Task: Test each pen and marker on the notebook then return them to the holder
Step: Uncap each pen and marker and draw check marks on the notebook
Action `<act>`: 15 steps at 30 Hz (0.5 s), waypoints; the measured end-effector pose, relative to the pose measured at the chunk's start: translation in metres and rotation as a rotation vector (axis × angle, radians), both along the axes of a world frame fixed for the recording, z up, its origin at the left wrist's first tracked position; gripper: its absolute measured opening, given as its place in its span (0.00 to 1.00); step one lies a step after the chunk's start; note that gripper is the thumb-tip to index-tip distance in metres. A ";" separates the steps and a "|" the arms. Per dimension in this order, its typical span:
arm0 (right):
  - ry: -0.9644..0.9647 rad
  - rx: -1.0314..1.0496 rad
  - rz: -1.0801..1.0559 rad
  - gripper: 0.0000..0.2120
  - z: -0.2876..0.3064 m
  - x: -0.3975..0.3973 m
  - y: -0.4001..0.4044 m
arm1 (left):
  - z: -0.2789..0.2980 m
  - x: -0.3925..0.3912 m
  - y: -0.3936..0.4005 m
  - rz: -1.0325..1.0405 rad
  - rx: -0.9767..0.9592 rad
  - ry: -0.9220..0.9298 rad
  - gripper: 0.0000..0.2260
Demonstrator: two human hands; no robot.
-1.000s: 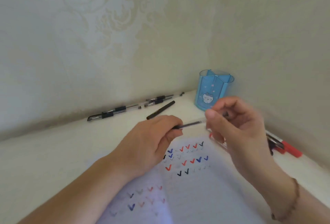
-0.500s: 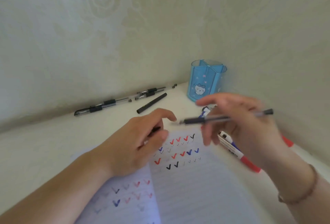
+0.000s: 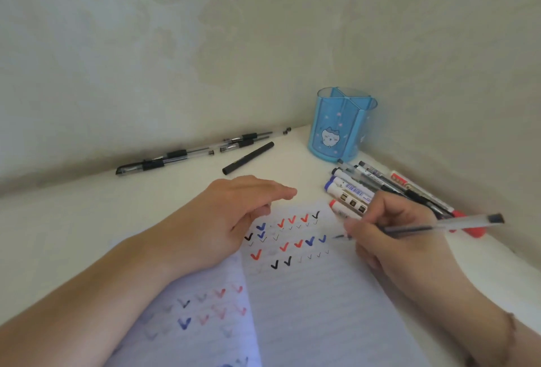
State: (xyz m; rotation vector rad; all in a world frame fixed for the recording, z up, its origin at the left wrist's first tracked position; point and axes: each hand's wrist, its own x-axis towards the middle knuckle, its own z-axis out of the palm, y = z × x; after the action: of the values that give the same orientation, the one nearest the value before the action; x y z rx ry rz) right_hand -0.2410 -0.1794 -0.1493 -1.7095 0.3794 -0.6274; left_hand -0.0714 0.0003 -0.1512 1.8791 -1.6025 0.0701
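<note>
On the white desk the right hand pinches a pen, tip at the notebook, while the left hand rests there, fingers loose.

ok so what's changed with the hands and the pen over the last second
The left hand let go of the pen and now rests open on the notebook. The right hand turned the pen and brought its tip down to the page. The holder and the loose pens stayed put.

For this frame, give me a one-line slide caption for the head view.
Right hand sets a clear pen to the checkmarked notebook; left hand steadies the page.
</note>
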 end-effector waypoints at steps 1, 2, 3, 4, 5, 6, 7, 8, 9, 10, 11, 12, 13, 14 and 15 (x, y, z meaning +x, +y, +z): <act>0.021 -0.037 -0.012 0.19 0.001 0.001 -0.002 | 0.000 -0.001 0.000 -0.004 -0.008 0.020 0.27; 0.038 -0.076 -0.024 0.18 0.001 0.002 -0.004 | 0.000 -0.002 0.000 -0.010 -0.020 0.042 0.27; 0.045 -0.115 -0.037 0.17 0.001 0.004 -0.006 | 0.000 -0.003 0.000 -0.017 -0.037 0.064 0.25; 0.049 -0.155 -0.047 0.16 0.001 0.006 -0.007 | 0.001 -0.003 0.000 -0.016 -0.051 0.084 0.23; 0.057 -0.187 -0.055 0.16 0.001 0.007 -0.008 | 0.001 -0.004 0.000 -0.008 -0.060 0.102 0.21; 0.069 -0.200 -0.058 0.16 0.000 0.007 -0.009 | 0.003 -0.005 0.000 -0.001 -0.064 0.117 0.19; 0.081 -0.200 -0.055 0.17 0.001 0.007 -0.010 | 0.004 -0.005 0.000 -0.002 -0.065 0.134 0.16; 0.094 -0.202 -0.051 0.18 0.000 0.007 -0.010 | 0.005 -0.006 0.000 -0.004 -0.060 0.147 0.13; 0.110 -0.210 -0.047 0.18 0.000 0.007 -0.011 | 0.007 -0.006 0.000 -0.004 -0.049 0.142 0.10; 0.128 -0.218 -0.043 0.18 0.001 0.007 -0.011 | 0.008 -0.007 0.000 0.001 -0.035 0.119 0.09; 0.142 -0.225 -0.040 0.18 0.001 0.007 -0.011 | 0.008 -0.007 0.000 0.011 -0.018 0.094 0.09; 0.151 -0.234 -0.035 0.18 0.001 0.007 -0.011 | 0.008 -0.007 0.000 0.023 0.000 0.079 0.10; 0.160 -0.247 -0.033 0.18 0.001 0.007 -0.011 | 0.008 -0.008 0.000 0.031 0.012 0.073 0.10; 0.168 -0.265 -0.030 0.17 0.001 0.007 -0.010 | 0.008 -0.009 0.000 0.032 0.017 0.070 0.09; 0.176 -0.283 -0.029 0.17 0.002 0.006 -0.010 | 0.008 -0.009 0.000 0.026 0.018 0.062 0.08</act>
State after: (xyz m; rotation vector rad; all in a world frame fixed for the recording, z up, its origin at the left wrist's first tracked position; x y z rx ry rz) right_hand -0.2345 -0.1892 -0.1477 -2.0409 0.4567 -0.5728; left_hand -0.0802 0.0005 -0.1427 1.8975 -1.5415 0.0088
